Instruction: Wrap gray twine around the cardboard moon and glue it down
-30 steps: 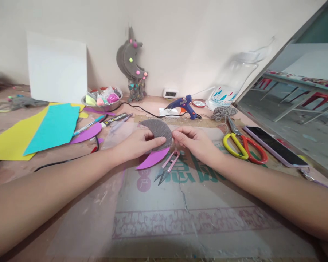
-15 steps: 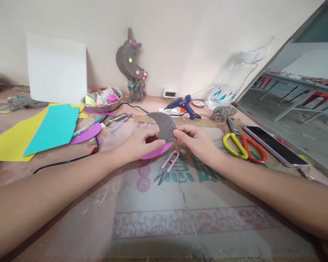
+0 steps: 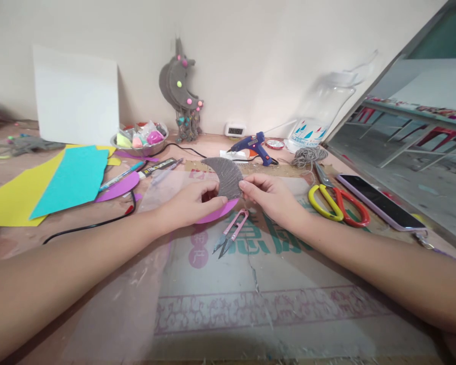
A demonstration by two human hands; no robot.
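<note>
A crescent moon wrapped in grey yarn (image 3: 228,175) is held up between my two hands over the plastic-covered work surface. My left hand (image 3: 195,203) pinches its lower left side, thumb in front. At its right edge, the thumb and fingertips of my right hand (image 3: 260,191) are closed on it. Just below the moon, a purple paper piece (image 3: 218,211) shows, partly hidden by my left hand. Pink-handled thread snips (image 3: 233,230) lie beneath my hands, blades toward me.
Behind stand a blue glue gun (image 3: 254,147), a small clock (image 3: 234,130) and a clear jar (image 3: 311,121). Grey yarn (image 3: 309,156), scissors (image 3: 336,203) and a phone (image 3: 380,202) lie right. Left are coloured sheets (image 3: 68,177) and a bowl (image 3: 140,147). A decorated moon (image 3: 180,86) hangs on the wall.
The whole view has shifted slightly, so everything appears a little further left. Both hands keep the same hold on the grey moon.
</note>
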